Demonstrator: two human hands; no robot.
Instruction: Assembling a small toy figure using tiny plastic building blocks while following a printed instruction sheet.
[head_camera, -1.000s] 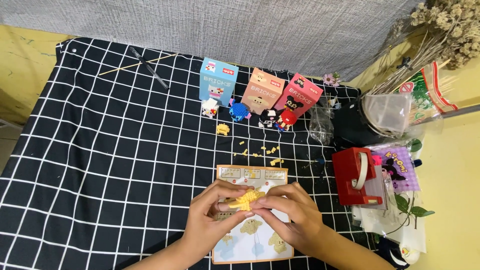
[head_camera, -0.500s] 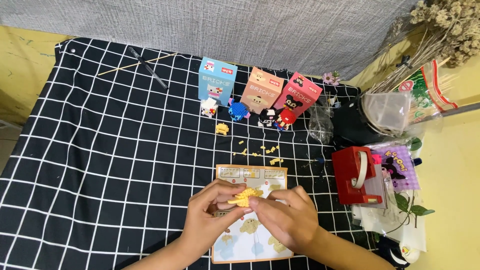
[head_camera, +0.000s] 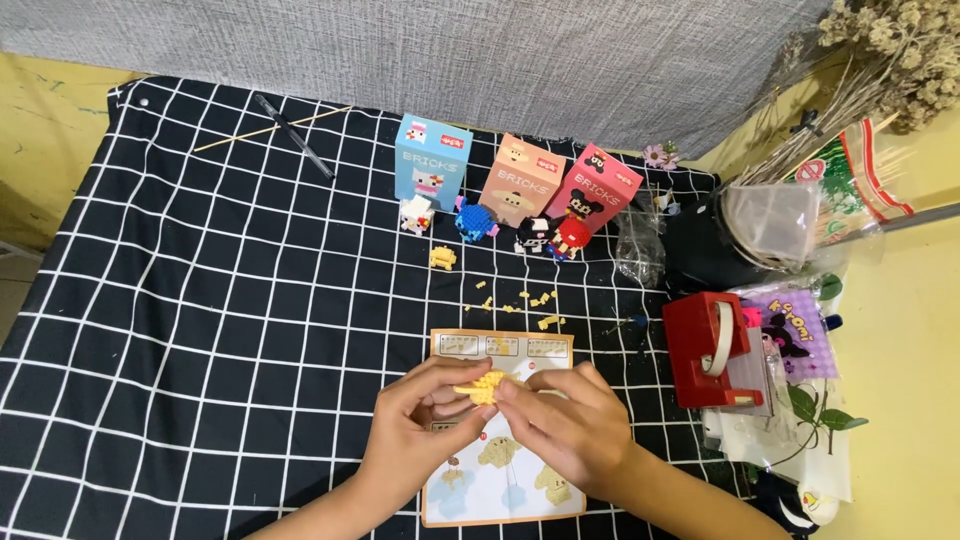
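A small yellow brick assembly is pinched between the fingertips of my left hand and my right hand. Both hands hover over a printed instruction sheet lying on the black grid-patterned cloth. Loose yellow bricks are scattered just beyond the sheet, and a small yellow brick piece sits farther back.
Three brick boxes, blue, peach and pink, stand at the back with small built figures in front. A red tape dispenser, plastic bags and dried flowers crowd the right side. A pen lies far left.
My hands have shifted slightly on the yellow brick assembly, with the right fingers now pressing at its right end. Everything else on the cloth stays put.
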